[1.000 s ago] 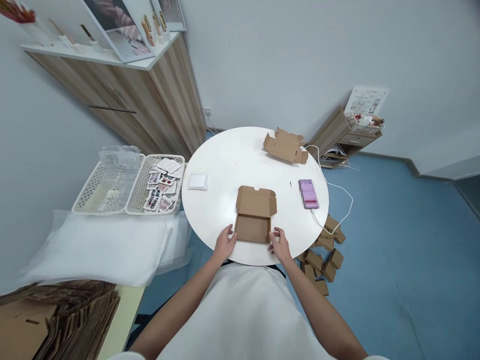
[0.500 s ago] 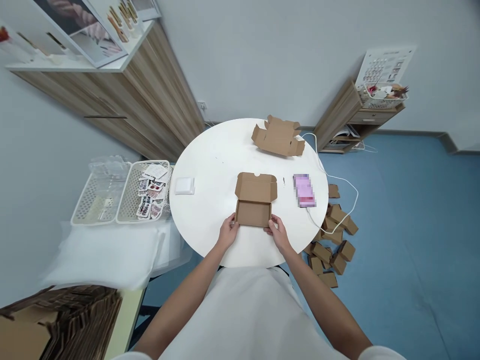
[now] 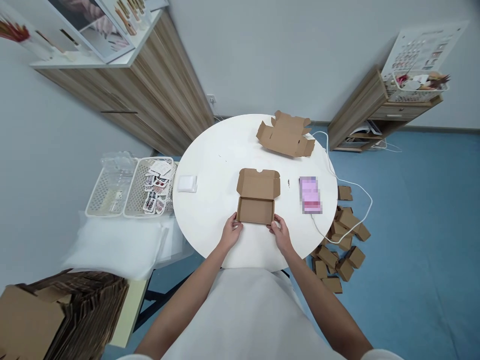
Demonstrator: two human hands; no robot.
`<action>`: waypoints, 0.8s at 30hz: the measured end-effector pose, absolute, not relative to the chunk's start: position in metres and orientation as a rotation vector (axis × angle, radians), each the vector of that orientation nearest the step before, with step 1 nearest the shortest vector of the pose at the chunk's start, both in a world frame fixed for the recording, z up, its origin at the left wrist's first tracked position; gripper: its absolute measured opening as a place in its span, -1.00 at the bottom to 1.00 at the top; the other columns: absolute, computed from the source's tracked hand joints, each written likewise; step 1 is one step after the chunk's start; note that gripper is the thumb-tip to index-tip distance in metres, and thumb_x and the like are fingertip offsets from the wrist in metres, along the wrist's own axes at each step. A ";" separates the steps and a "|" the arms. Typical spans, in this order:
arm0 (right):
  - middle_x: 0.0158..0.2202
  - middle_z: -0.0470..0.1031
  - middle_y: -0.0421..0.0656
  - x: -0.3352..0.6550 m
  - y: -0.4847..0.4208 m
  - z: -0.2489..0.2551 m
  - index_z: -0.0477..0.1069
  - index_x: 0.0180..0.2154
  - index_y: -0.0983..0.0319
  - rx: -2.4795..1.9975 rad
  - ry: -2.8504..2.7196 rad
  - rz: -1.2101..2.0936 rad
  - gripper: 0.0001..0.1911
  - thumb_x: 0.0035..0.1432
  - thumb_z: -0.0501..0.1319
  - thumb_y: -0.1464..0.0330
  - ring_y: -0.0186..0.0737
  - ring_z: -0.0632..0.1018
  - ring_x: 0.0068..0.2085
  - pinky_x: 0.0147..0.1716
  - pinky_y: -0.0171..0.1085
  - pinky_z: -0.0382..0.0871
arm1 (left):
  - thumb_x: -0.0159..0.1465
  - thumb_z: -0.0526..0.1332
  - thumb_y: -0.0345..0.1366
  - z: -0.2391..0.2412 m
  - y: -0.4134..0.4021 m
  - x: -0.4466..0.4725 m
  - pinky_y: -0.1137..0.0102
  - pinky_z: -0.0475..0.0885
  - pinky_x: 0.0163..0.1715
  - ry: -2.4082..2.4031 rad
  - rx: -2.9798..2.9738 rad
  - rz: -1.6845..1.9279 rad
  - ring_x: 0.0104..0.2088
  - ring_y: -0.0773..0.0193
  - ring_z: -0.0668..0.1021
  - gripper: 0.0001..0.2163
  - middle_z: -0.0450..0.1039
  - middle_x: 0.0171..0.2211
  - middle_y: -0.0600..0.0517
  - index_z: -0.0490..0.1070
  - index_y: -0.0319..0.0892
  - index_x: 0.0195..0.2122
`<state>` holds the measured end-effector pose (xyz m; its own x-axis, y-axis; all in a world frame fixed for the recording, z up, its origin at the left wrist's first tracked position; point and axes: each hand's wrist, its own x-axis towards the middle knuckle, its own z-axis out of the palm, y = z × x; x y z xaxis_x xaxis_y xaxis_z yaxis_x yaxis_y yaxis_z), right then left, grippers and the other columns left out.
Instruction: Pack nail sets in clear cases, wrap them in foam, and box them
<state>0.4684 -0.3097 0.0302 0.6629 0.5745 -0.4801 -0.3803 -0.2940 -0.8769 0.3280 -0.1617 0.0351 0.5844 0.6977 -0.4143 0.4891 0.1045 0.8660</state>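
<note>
An open cardboard box (image 3: pixel 256 211) lies on the round white table (image 3: pixel 210 225), its lid standing back and its tray bare inside. My left hand (image 3: pixel 231 231) grips the box's near left corner, thumb at the front edge. At the near right corner, my right hand (image 3: pixel 280 233) holds it the same way. Farther back lies an unfolded cardboard blank (image 3: pixel 287 134) with its flaps partly raised. To the right of the box is a phone (image 3: pixel 310 195) with a blurred pink screen and a white cable.
A small white stack (image 3: pixel 187 183) sits at the table's left. Beyond it are white baskets (image 3: pixel 149 188) with printed cards, foam sheets (image 3: pixel 112 245) and stacked flat cardboard (image 3: pixel 86 315). Several closed boxes (image 3: pixel 345 260) lie on the floor at right. The cable (image 3: pixel 352 181) loops past the table edge.
The view has shifted slightly, so the surroundings appear displaced. Both hands keep the same hold on the box, which stays open with its lid back.
</note>
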 end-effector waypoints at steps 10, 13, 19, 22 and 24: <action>-0.08 0.21 -0.05 0.452 -0.324 0.028 0.06 0.01 0.17 -1.764 -0.141 0.637 -0.49 0.05 0.06 0.14 -0.39 0.40 -0.45 -0.41 -0.27 0.36 | 0.18 0.09 -0.22 0.040 -0.148 0.304 0.34 0.38 -0.17 1.139 1.599 0.180 -0.12 0.26 0.43 -0.55 0.16 0.10 -0.14 0.10 -0.14 0.10; -0.20 0.27 -0.11 0.432 -0.323 0.037 0.12 -0.05 0.19 -1.846 -0.235 0.513 -0.56 0.04 0.09 0.18 -0.39 0.34 -0.47 -0.43 -0.29 0.33 | 0.18 0.08 -0.19 0.047 -0.125 0.286 0.36 0.41 -0.24 1.248 1.650 0.248 -0.14 0.25 0.44 -0.59 0.21 0.04 -0.14 0.16 -0.16 0.04; -0.28 0.38 -0.14 0.378 -0.240 0.066 0.30 -0.19 0.18 -1.839 -0.578 0.813 -0.71 0.02 0.10 0.22 -0.34 0.38 -0.44 -0.42 -0.30 0.32 | 0.16 0.08 -0.21 0.055 -0.038 0.240 0.35 0.42 -0.26 1.478 1.708 0.443 -0.22 0.27 0.45 -0.63 0.22 -0.04 -0.14 0.21 -0.21 -0.02; -0.18 0.39 -0.13 0.356 -0.172 0.068 0.29 -0.18 0.18 -1.783 -0.510 1.047 -0.67 0.00 0.11 0.19 -0.37 0.42 -0.45 -0.41 -0.29 0.35 | 0.12 0.12 -0.21 0.054 0.007 0.228 0.32 0.40 -0.21 1.469 1.759 0.389 -0.23 0.26 0.46 -0.56 0.13 0.02 -0.18 0.17 -0.23 0.02; -0.14 0.37 -0.12 0.348 -0.127 0.064 0.25 -0.15 0.18 -1.768 -0.390 1.110 -0.63 -0.01 0.11 0.17 -0.39 0.44 -0.47 -0.44 -0.30 0.36 | 0.10 0.15 -0.22 0.054 0.031 0.227 0.28 0.33 -0.10 1.429 1.796 0.318 -0.22 0.24 0.46 -0.46 0.04 0.08 -0.21 0.07 -0.25 0.09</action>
<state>0.3479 -0.1270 0.0641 0.5318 0.6780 -0.5074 -0.2112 -0.4740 -0.8548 0.2271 0.0308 0.0539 0.3295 0.9033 -0.2746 0.7020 -0.0399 0.7111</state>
